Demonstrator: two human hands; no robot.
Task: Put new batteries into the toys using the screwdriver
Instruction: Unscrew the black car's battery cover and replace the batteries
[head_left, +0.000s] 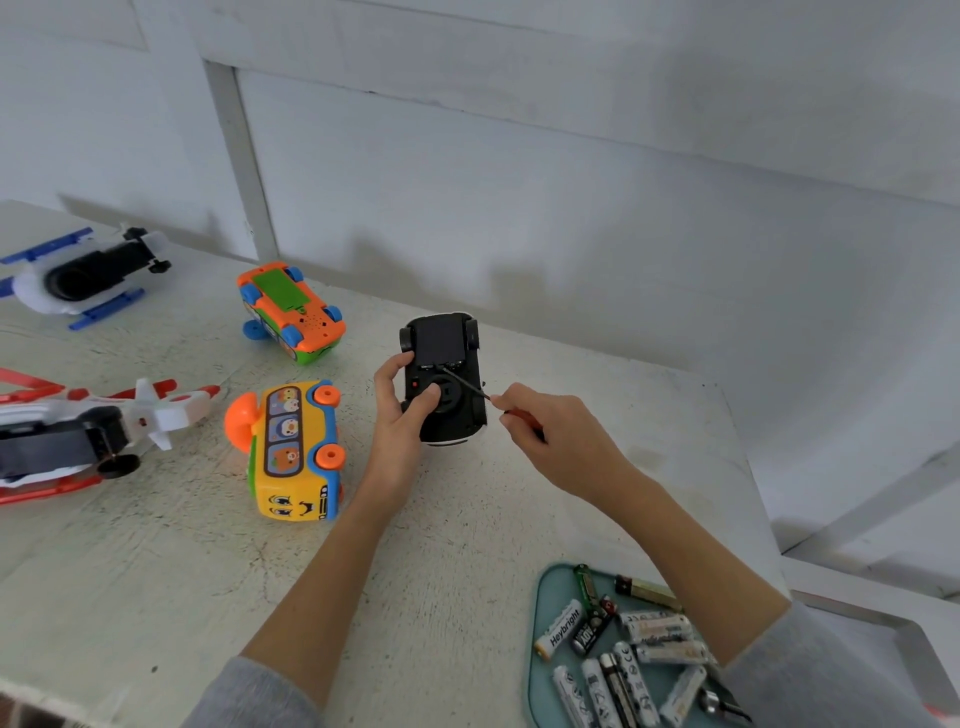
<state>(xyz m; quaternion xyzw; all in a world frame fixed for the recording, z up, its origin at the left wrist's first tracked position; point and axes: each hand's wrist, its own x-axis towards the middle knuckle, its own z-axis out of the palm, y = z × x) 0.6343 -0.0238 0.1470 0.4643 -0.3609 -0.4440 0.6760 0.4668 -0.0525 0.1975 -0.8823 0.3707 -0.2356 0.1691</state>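
Observation:
A black toy car (445, 347) lies upside down on the white table (156, 571), its underside facing me. My left hand (400, 415) grips its left side, thumb pressed on the round part of the base. My right hand (550, 436) pinches a red-handled screwdriver (470, 387), whose thin dark shaft points up-left with its tip on the car's underside near the battery cover. Several batteries (623, 654) lie in a teal tray (540, 613) at the lower right, partly behind my right forearm.
An orange and green toy car (288, 312) lies overturned behind a yellow toy bus (293, 452) on its side. A blue and white toy helicopter (83, 273) and a red and white one (78, 441) lie at the left. The wall stands close behind the table.

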